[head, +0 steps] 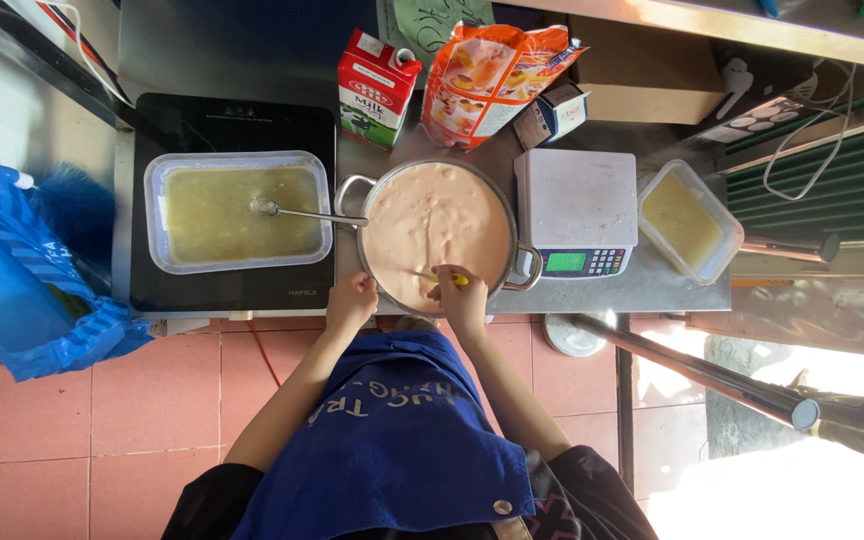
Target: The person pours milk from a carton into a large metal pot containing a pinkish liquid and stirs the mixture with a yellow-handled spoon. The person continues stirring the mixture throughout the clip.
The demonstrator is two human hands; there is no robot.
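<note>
A wide metal pot full of pale pink creamy liquid stands on the steel counter. My left hand rests on the pot's near rim. My right hand is over the pot's near edge, closed on a yellow-handled stirring tool whose end dips into the liquid. To the left, a clear rectangular tub of yellow-green liquid sits on a black induction cooktop, with a metal ladle lying in it.
A digital scale sits right of the pot, with a small tub of yellow liquid beyond it. A milk carton, an orange bag and a cardboard box stand behind. A blue bag hangs at left.
</note>
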